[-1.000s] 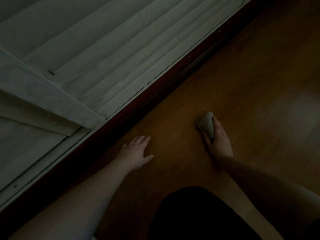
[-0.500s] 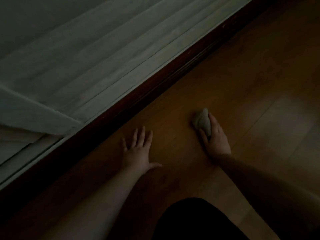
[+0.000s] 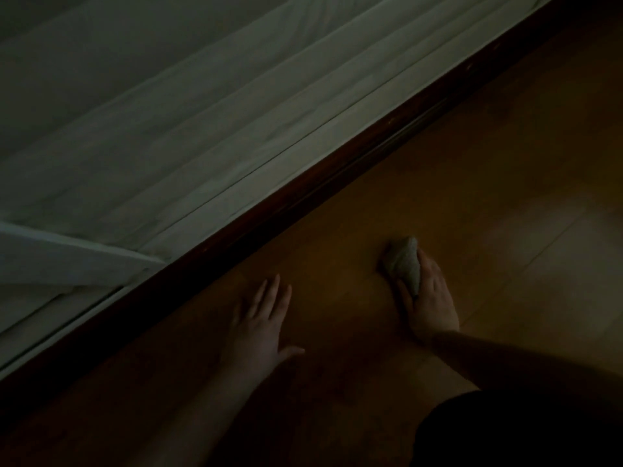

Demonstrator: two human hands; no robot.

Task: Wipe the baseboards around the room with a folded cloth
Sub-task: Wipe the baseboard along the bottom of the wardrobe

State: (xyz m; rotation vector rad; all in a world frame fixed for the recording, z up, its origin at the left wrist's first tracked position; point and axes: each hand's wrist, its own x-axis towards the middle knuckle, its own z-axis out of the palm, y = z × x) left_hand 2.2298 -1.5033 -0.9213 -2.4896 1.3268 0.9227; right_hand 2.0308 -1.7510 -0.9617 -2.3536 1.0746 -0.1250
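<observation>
The room is dim. A dark brown baseboard (image 3: 337, 170) runs diagonally from lower left to upper right, under pale ridged wall panelling. My right hand (image 3: 429, 298) rests on the wooden floor and grips a small folded grey cloth (image 3: 403, 261), a short way out from the baseboard. My left hand (image 3: 261, 323) lies flat on the floor with fingers straight and spread, holding nothing, closer to the baseboard without touching it.
Orange-brown wooden floor (image 3: 505, 163) stretches to the right with a faint light patch on it. The white panelling (image 3: 168, 129) has a slanted white trim piece (image 3: 67, 257) at the left. My dark-clothed knee (image 3: 505, 433) fills the bottom right.
The view has shifted along the wall. My left hand moved forward and flattened on the floor with fingers spread. My right hand kept its grip on the cloth.
</observation>
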